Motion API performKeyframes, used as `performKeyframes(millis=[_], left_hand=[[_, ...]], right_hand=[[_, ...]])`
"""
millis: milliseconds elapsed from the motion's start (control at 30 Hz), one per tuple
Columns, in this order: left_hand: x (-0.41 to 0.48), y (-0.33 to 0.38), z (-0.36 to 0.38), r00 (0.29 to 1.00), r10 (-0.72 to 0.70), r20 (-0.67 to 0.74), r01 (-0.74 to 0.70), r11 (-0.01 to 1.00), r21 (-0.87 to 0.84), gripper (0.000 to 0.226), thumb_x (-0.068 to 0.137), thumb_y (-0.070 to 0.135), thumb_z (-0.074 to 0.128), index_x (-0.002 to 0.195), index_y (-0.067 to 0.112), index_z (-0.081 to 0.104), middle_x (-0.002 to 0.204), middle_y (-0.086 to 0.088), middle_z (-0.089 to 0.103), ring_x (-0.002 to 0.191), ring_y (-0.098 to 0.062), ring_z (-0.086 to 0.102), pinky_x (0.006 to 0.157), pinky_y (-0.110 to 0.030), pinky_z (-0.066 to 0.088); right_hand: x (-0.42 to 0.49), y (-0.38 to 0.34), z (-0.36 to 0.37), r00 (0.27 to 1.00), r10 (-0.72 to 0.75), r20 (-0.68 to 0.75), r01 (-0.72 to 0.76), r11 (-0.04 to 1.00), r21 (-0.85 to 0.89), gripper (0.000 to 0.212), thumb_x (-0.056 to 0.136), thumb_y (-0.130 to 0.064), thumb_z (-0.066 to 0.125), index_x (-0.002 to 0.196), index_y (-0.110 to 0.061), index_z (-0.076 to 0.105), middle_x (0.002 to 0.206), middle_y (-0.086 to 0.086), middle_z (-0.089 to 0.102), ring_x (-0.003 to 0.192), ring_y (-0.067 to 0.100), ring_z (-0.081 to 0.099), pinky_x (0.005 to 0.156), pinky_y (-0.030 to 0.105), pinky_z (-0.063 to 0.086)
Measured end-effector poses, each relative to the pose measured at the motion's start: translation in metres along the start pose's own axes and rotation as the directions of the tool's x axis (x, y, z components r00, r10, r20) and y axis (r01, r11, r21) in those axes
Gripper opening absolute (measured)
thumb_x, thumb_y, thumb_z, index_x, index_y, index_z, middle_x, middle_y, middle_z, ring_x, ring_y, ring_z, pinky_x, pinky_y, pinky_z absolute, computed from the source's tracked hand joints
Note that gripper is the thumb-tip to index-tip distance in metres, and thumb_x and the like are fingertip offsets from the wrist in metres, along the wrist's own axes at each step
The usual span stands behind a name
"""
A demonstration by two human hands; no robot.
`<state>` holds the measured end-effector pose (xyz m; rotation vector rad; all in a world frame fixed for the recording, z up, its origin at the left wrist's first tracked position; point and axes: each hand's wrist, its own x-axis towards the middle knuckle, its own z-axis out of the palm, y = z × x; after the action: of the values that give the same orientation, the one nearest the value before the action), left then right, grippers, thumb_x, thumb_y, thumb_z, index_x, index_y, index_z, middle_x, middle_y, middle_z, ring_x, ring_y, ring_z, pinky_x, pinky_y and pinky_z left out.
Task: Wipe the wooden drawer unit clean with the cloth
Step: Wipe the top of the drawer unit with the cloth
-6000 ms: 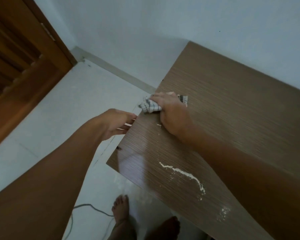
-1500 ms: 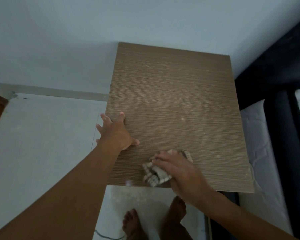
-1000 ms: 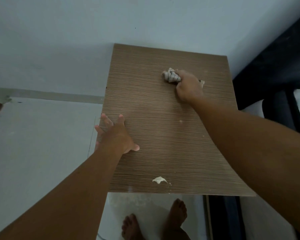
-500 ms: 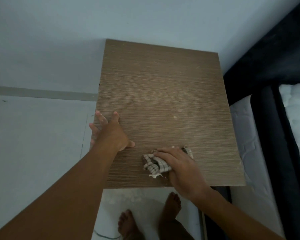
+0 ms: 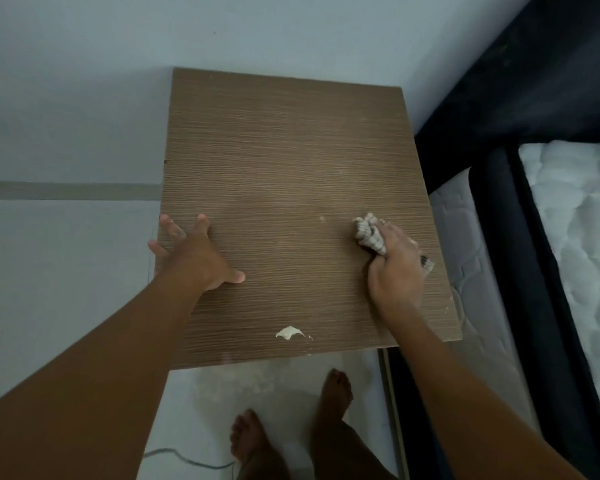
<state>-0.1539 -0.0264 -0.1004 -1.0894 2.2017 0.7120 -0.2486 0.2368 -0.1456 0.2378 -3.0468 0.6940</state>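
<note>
Nearest the camera: bare feet (image 5: 336, 389) on the pale floor (image 5: 66, 271), just in front of the wooden drawer unit (image 5: 284, 161). A thin cable (image 5: 187, 459) lies on the floor left of them. Only the unit's top panel shows; drawers are hidden from this angle.

White blob (image 5: 288, 332) sits on the top close to the front edge, roughly mid-width, a few crumbs beside it.

Left hand (image 5: 198, 261) lies flat on the top at the left edge, fingers straight and spread, some over the edge, holding nothing. Right hand (image 5: 395, 268) is near the right edge, fingers curled round the bunched checked cloth (image 5: 369, 233), pressing it on the wood. One cloth corner pokes out past the hand toward that edge. Small pale speck (image 5: 322, 219) on the top, just left of the cloth.

Right of the unit: quilted pad (image 5: 465, 237) close beside it, then dark bed frame (image 5: 499, 220), then white mattress (image 5: 575, 220).

Unit's back edge meets the pale wall (image 5: 291, 29); grey skirting strip (image 5: 66, 190) runs along the wall's foot on the left.
</note>
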Motion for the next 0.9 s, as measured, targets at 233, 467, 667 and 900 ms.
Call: performKeyframes(millis=[233, 467, 667, 900], left_hand=[[-0.001, 0.001, 0.0, 1.0, 0.0, -0.019, 0.001, 0.999, 0.046, 0.122, 0.068, 0.044, 0.083, 0.155, 0.03, -0.001, 0.157, -0.016, -0.027, 0.145, -0.043, -0.016, 0.119, -0.053, 0.003], [0.002, -0.001, 0.003, 1.0, -0.015, -0.017, 0.015, 1.0, 0.022, 0.122, 0.066, 0.044, 0.085, 0.155, 0.033, 0.001, 0.158, -0.012, -0.028, 0.146, -0.042, -0.015, 0.118, -0.055, 0.007], [0.003, -0.003, 0.004, 1.0, 0.002, -0.028, 0.0, 0.998, 0.069, 0.122, 0.066, 0.048, 0.083, 0.155, 0.031, 0.001, 0.158, -0.016, -0.026, 0.146, -0.041, -0.015, 0.117, -0.052, 0.002], [0.006, -0.002, 0.005, 1.0, -0.011, -0.029, 0.013, 0.997, 0.081, 0.123, 0.065, 0.048, 0.084, 0.155, 0.031, 0.002, 0.158, -0.016, -0.027, 0.147, -0.04, -0.014, 0.117, -0.053, 0.001]], right_hand=[[-0.111, -0.044, 0.016, 0.969, -0.196, 0.153, 0.191, 0.98, 0.047, 0.067, 0.073, 0.008, 0.056, 0.131, -0.025, 0.057, 0.14, -0.002, 0.054, 0.134, 0.02, 0.042, 0.116, 0.045, 0.025], [-0.114, -0.032, -0.031, 0.997, 0.077, -0.011, -0.073, 0.973, 0.22, 0.063, 0.082, 0.01, 0.048, 0.132, -0.028, 0.056, 0.136, -0.017, 0.049, 0.128, 0.004, 0.042, 0.1, 0.031, 0.04], [-0.051, 0.047, -0.061, 0.931, 0.346, -0.114, -0.332, 0.934, 0.129, 0.057, 0.086, 0.001, 0.042, 0.134, -0.026, 0.054, 0.136, -0.002, 0.055, 0.126, 0.021, 0.049, 0.106, 0.046, 0.04], [-0.078, 0.037, -0.023, 0.961, 0.262, -0.093, -0.251, 0.961, 0.112, 0.061, 0.085, 0.01, 0.043, 0.139, -0.018, 0.051, 0.147, 0.002, 0.046, 0.14, 0.026, 0.033, 0.116, 0.037, 0.017]])
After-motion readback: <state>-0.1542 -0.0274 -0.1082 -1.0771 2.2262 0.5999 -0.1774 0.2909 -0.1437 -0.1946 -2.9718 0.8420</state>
